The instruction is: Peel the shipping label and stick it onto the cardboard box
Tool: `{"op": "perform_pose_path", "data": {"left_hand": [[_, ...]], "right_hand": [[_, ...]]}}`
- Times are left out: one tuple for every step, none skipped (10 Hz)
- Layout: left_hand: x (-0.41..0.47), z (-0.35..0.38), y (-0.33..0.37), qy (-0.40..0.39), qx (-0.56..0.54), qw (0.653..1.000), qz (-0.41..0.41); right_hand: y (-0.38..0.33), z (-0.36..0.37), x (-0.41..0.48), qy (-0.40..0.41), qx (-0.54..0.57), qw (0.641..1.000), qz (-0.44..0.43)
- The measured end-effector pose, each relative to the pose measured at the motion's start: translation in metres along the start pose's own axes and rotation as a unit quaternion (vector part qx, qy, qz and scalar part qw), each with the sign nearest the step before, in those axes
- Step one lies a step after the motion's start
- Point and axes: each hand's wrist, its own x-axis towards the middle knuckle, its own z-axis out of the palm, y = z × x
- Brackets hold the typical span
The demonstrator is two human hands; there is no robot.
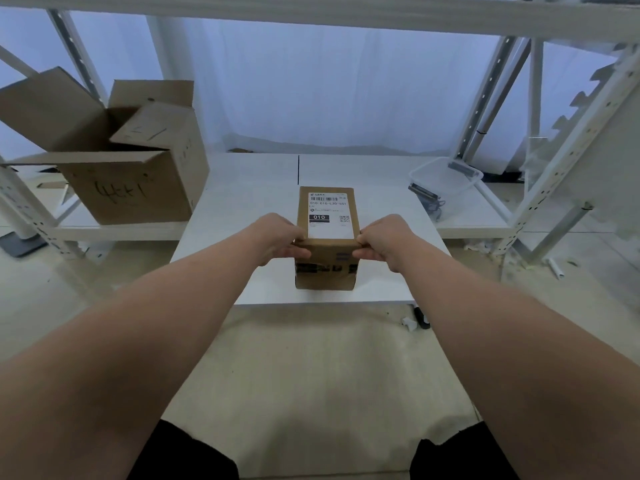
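Shipping label (333,213), white with a barcode, a black block reading 010 and a small QR code, lies flat on the top face of the small cardboard box (325,271) and covers most of that face. The box stands on the white worktop (242,209), near the middle of its front edge, with its long side running away from the person and dark printing across its near face. The left hand (280,239) grips the box at its near left top corner, fingers curled round the side and the thumb laid on the near face. The right hand (384,240) grips the near right top corner in the same way, fingertips pinching at the edge just beside the label's near corner. Beside the worktop's left edge, a large open cardboard box (135,188) with raised flaps and handwriting on its side sits on the white shelving (540,188). Off the far right corner of the worktop, a clear plastic tub (446,178) rests on the shelf, holding dark items too small to make out.
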Motion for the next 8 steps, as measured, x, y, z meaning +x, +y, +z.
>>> {"op": "perform_pose_path", "data": {"left_hand": [[0.001, 0.004, 0.004, 0.02, 0.016, 0.999, 0.018], [0.002, 0.011, 0.005, 0.037, 0.061, 0.997, 0.022], [0.001, 0.018, 0.0, 0.056, 0.137, 0.988, 0.053], [0.004, 0.018, 0.0, 0.06, 0.133, 0.987, 0.065], [0.005, 0.011, 0.004, 0.032, 0.109, 0.992, 0.045], [0.005, 0.002, 0.006, 0.008, 0.094, 0.995, 0.024], [0.001, -0.009, 0.003, -0.008, 0.109, 0.994, 0.016], [-0.001, -0.017, 0.005, 0.064, 0.191, 0.978, 0.062]], "right_hand": [[-0.006, 0.003, 0.004, 0.022, -0.068, 0.997, -0.021], [-0.002, 0.007, 0.007, 0.034, -0.059, 0.998, -0.016], [-0.001, 0.017, 0.007, 0.021, -0.113, 0.993, -0.038], [-0.003, 0.021, 0.011, 0.024, -0.097, 0.994, -0.04], [-0.006, 0.018, 0.012, 0.015, -0.092, 0.995, -0.019], [-0.007, 0.012, 0.014, 0.004, -0.078, 0.997, -0.011], [-0.002, 0.006, 0.015, -0.005, -0.113, 0.993, -0.018], [-0.001, -0.002, 0.017, 0.068, -0.146, 0.985, -0.055]]}}
